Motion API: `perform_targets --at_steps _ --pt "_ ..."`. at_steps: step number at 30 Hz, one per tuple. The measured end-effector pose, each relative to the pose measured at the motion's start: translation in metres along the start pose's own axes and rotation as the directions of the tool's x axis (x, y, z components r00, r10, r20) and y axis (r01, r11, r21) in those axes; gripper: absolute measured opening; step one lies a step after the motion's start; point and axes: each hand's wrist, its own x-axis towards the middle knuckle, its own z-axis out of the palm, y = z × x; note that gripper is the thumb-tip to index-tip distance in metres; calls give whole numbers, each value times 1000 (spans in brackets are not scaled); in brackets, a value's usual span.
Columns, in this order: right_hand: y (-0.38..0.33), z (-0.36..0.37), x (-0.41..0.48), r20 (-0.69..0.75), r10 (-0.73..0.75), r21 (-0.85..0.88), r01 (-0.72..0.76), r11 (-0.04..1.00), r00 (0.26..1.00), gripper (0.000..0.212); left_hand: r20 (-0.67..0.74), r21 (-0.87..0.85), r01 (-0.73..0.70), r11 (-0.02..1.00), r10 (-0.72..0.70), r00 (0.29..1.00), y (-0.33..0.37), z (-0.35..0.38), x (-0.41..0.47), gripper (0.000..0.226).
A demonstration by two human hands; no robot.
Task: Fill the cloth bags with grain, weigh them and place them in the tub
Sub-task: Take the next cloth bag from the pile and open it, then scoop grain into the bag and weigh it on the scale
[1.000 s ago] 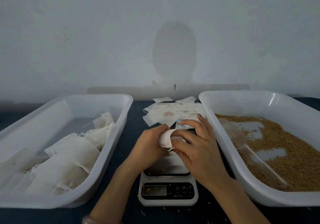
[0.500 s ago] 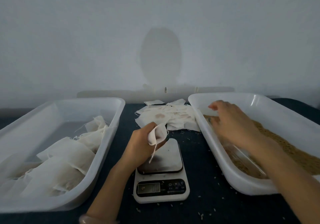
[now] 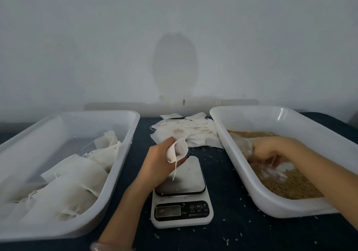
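At the tabletop's (image 3: pixel 222 173) left edge, the tub (image 3: pixel 124 153) held filled bags (image 3: pixel 77 177). At centre, the left grip (image 3: pixel 158 161) clamped a limp cloth bag (image 3: pixel 179 150) above the scale (image 3: pixel 182 192). At the right edge, the right grip (image 3: pixel 271 150) lay blurred in the grain (image 3: pixel 290 184); clamped or apart, I cannot tell.

A plain, pale grey wall (image 3: pixel 77 47) filled the far side, dimly lit. A soft oval shadow (image 3: pixel 175 64) lay near its middle, above a faint paler strip (image 3: pixel 126 106) along its base. Nearer, the table (image 3: pixel 228 175) had a dark blue surface.
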Motion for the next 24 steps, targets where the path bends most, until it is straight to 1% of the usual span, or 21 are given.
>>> perform_targets --at_steps 2,4,6,8,10,12,14,16,19,21,23,24 --pt "-3 -7 10 -77 7 50 -3 999 997 23 1 -15 8 1000 -8 1000 0 -1 0 21" --pt "-5 -12 22 -169 38 51 -30 998 985 25 -2 -16 17 1000 -17 1000 -1 -1 1 20" --pt "-2 -14 33 -269 65 -28 -75 997 961 21 -6 -20 19 1000 -19 1000 0 -1 1 21" --pt "4 -9 40 -315 70 -125 -114 986 947 18 -2 -15 18 1000 -18 1000 0 -2 0 20" --pt "6 -2 43 -306 83 -169 -140 976 948 16 2 -11 17 1000 -17 1000 0 -2 0 20" --pt "6 4 46 -296 87 -153 -137 979 951 19 0 -17 12 1000 -12 1000 -1 -2 0 20" --pt "1 5 48 -260 65 -101 -94 990 963 23 0 -19 4 1000 -4 1000 0 0 0 23" --pt "-8 6 50 -239 27 -41 -37 998 971 14 4 -22 -1 1000 1 1000 0 1 -1 27" --pt "-18 7 51 -205 -47 28 54 998 978 22 3 -19 -11 1000 11 1000 -1 1 -1 23" --pt "-19 6 51 -164 -73 95 90 991 984 20 -4 -12 -10 1000 10 1000 -1 1 0 23" --pt "-12 3 51 -93 -115 226 133 965 989 32 -10 -17 -5 1000 5 1000 -1 0 1 20" --pt "-7 1 52 -49 -126 329 135 935 991 38 -10 -16 -3 1000 3 1000 -1 0 1 19"
